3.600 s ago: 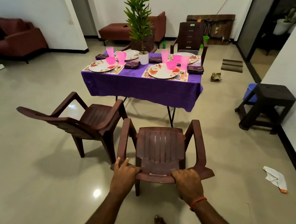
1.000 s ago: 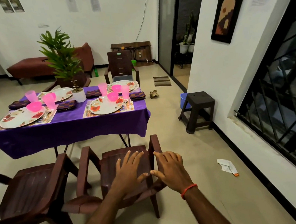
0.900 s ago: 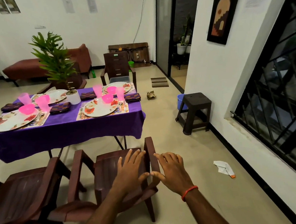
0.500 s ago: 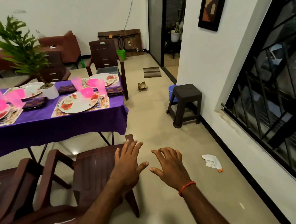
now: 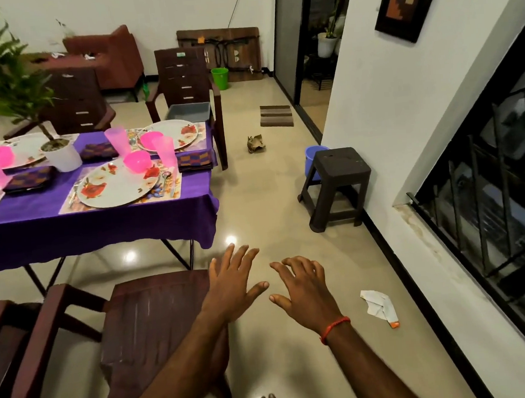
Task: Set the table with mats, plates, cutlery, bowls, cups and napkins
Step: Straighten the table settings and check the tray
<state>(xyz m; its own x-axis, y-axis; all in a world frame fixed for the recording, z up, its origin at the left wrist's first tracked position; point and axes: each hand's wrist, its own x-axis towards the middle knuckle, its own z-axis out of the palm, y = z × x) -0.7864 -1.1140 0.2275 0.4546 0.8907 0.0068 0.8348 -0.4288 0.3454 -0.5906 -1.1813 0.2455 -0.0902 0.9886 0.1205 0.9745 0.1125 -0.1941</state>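
Note:
The table (image 5: 101,228) wears a purple cloth and is laid with floral mats, flowered plates (image 5: 117,185), pink bowls (image 5: 137,161), pink cups (image 5: 165,152), cutlery and patterned napkins (image 5: 195,160). Both hands hover in front of me with nothing in them. My left hand (image 5: 233,283) has spread straight fingers above the right edge of a brown plastic chair (image 5: 152,324). To its right, over bare floor, my right hand (image 5: 304,286) is spread with fingers slightly bent; a red thread circles its wrist.
A second brown chair (image 5: 7,341) stands at the lower left, two more behind the table. A potted plant (image 5: 62,155) stands on the table. A dark stool (image 5: 336,187) and blue bucket (image 5: 312,158) sit by the right wall. Crumpled paper (image 5: 379,307) lies on the floor.
Both hands have come off the chair's back and now hover free. My view has swung right, so the chair and table have slid to the left.

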